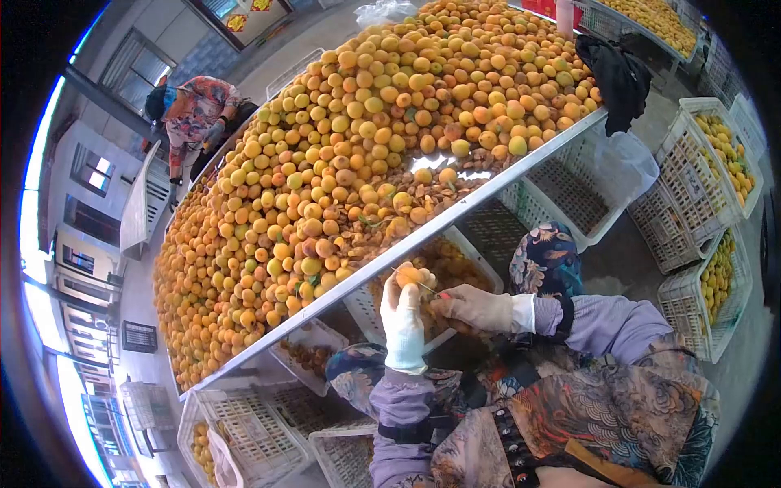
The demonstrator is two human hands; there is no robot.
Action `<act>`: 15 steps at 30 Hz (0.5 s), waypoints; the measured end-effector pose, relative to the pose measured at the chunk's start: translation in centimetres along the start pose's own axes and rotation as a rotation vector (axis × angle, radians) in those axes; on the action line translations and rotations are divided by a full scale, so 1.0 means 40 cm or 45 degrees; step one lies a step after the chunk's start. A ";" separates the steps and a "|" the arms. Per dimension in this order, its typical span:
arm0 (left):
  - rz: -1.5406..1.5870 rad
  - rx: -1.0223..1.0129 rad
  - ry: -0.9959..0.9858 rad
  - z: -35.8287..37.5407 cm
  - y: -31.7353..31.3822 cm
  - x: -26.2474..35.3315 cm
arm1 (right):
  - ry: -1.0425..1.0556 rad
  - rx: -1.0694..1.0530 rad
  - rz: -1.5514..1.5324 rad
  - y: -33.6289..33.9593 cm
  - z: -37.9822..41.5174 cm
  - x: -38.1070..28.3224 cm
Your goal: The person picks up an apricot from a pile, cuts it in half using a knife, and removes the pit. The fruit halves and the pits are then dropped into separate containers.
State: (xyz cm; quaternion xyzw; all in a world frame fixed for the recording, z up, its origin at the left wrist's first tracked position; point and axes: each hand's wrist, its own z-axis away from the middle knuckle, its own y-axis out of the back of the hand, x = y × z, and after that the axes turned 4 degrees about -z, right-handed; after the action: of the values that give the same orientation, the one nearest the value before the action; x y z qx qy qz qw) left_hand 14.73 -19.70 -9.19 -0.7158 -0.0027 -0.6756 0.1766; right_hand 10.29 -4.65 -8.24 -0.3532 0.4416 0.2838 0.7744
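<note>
Orange fruit by the tableload, one piece in hand

White-gloved left hand (403,321) has a single orange fruit (408,276) pinched just off the near edge of the table (325,298), while the right hand (480,310) grips a thin red-handled tool (443,296) pointing at it, hands close together. Barely started, I'd guess (that heap is ridiculous): whole fruit covers most of the far and left side, with brownish scraps (431,198) near the near edge and orange bits in the crate (480,254) below.
</note>
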 end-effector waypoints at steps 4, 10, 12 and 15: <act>-0.097 0.040 -0.010 0.002 0.000 -0.010 | 0.024 0.013 -0.010 -0.013 0.007 0.003; 0.054 0.037 0.119 0.011 -0.011 -0.029 | 0.040 0.080 -0.092 -0.032 0.006 0.007; 0.006 0.084 0.098 0.014 -0.018 -0.023 | 0.003 0.070 -0.073 -0.029 0.011 0.000; -0.086 0.170 -0.039 0.015 -0.048 -0.008 | -0.033 0.076 -0.045 -0.023 0.019 -0.012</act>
State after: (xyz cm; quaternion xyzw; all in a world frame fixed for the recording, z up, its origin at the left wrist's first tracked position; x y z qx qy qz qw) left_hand 14.82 -17.65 -9.04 -0.7123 -0.0747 -0.6683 0.2010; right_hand 11.13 -4.66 -7.25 -0.3339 0.4336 0.2614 0.7951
